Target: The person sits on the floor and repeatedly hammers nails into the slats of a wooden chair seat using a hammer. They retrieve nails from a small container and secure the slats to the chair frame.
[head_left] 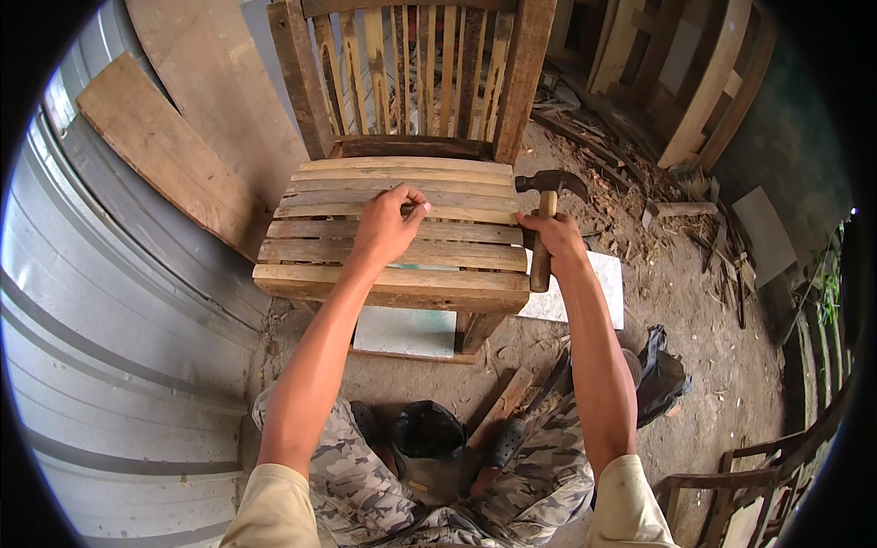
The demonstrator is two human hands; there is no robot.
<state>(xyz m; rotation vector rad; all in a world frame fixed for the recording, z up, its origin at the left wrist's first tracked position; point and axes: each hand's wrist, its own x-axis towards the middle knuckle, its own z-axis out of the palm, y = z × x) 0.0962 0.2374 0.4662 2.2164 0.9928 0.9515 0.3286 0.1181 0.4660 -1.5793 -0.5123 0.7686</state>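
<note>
A wooden chair with a slatted seat (320, 249) and an upright slatted back (425, 68) stands in front of me. Over the middle of the seat is my left hand (388, 222), its fingers curled and pinched together; whatever they hold, if anything, is too small to make out. My right hand (562, 242) is closed round the wooden handle of a claw hammer (541, 272) at the seat's right edge. The hammer's dark metal head points away from me, beyond the hand, beside the seat.
Corrugated metal sheeting (119, 365) and leaning boards (174, 155) line the left side. Wood scraps (603, 155) litter the dirt floor at right. A black plastic bag (662, 374) lies by my right leg, and a black bowl-like container (427, 429) sits between my feet.
</note>
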